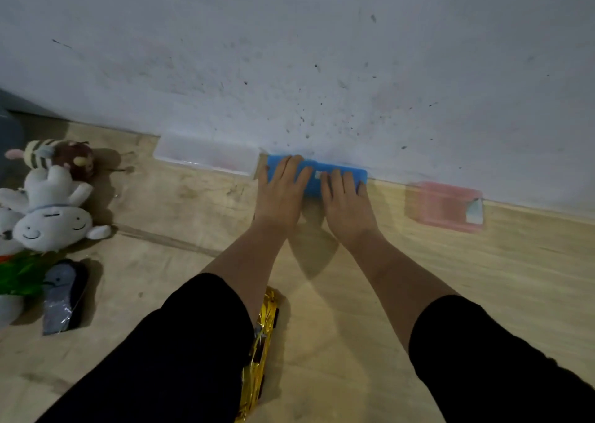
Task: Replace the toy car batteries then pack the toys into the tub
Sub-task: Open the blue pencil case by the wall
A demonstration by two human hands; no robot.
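On the wooden floor by the white wall, left hand and right hand rest with straight fingers on a blue box, whose small label is unreadable.

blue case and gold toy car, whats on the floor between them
In the head view, only bare wooden floor lies between the blue case and gold toy car, crossed above by both forearms.

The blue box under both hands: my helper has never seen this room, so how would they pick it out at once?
Follow the foot of the white wall along the wooden floor. Three flat plastic boxes lie in a row there: a clear box, the blue box, a pink box. It is the middle one, the only opaque bright blue, with the left hand and right hand on it.
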